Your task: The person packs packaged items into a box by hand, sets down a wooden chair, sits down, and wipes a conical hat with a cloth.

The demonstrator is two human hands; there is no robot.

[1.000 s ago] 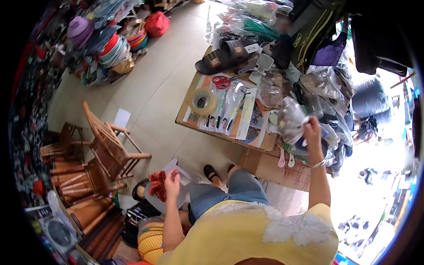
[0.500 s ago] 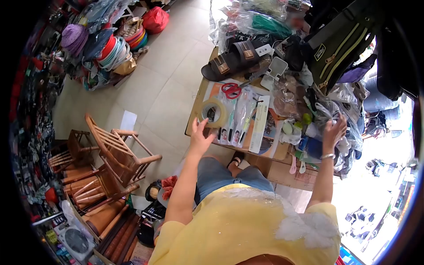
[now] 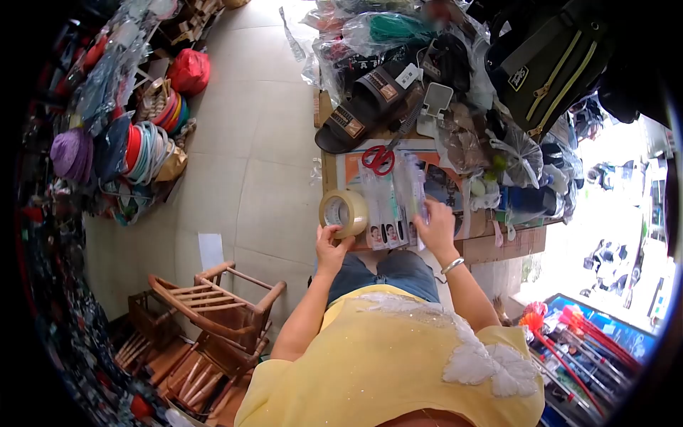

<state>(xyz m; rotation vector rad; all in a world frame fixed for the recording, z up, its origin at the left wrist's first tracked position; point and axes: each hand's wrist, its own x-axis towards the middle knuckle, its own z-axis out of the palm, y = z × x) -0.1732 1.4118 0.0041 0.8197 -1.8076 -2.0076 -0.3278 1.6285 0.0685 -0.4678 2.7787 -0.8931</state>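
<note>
My left hand (image 3: 333, 246) has its fingers and thumb closed on the near edge of a wide roll of clear packing tape (image 3: 356, 215) at the table's left edge. Beside it lie flat clear plastic packets (image 3: 388, 232) with small printed pictures at their near ends. My right hand (image 3: 437, 226), with a bangle at the wrist, pinches the near end of a long clear plastic packet (image 3: 410, 181); its contents are blurred. Red-handled scissors (image 3: 378, 161) rest just beyond the packets, blades pointing away.
Dark slides (image 3: 366, 107) lie farther back on the cardboard-topped table. Plastic-bagged goods (image 3: 526, 164) crowd the right side, below a dark zipped bag (image 3: 548, 78). Wooden chairs (image 3: 220, 302) stand on the floor at left, and stacked hats (image 3: 153, 153) are farther off.
My right hand has come left from the bagged goods to the packets. My left hand has closed on the tape roll. The long white package is no longer seen lying flat. The view has shifted.
</note>
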